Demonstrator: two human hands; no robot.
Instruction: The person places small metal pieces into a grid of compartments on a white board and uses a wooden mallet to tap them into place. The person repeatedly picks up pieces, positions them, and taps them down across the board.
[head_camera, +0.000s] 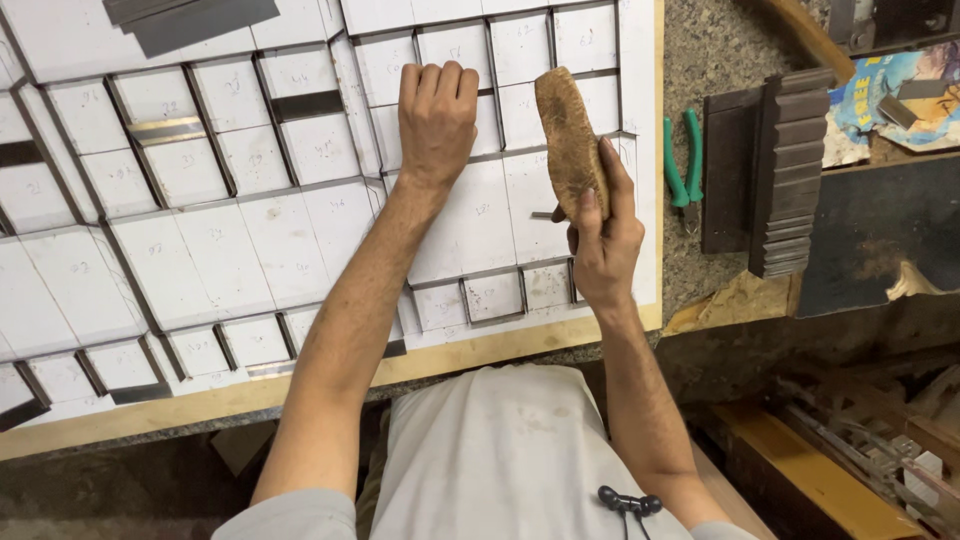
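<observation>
A large board (500, 345) lies on the bench, covered with white blocks (240, 255) set between thin dark metal strips (305, 104). My left hand (436, 120) rests on the blocks near the board's far right part, fingers curled down and pressing flat. My right hand (600, 235) holds a worn brown wooden mallet-like block (570, 140) upright above the board's right side, close to my left hand. Something small and dark shows just under my right thumb; what it is cannot be told.
Green-handled pliers (680, 160) lie on the speckled benchtop right of the board. Beside them stands a stack of dark metal strips (785, 170). More dark strips (190, 18) sit at the board's far edge. Wooden clutter fills a lower shelf (860, 440) at right.
</observation>
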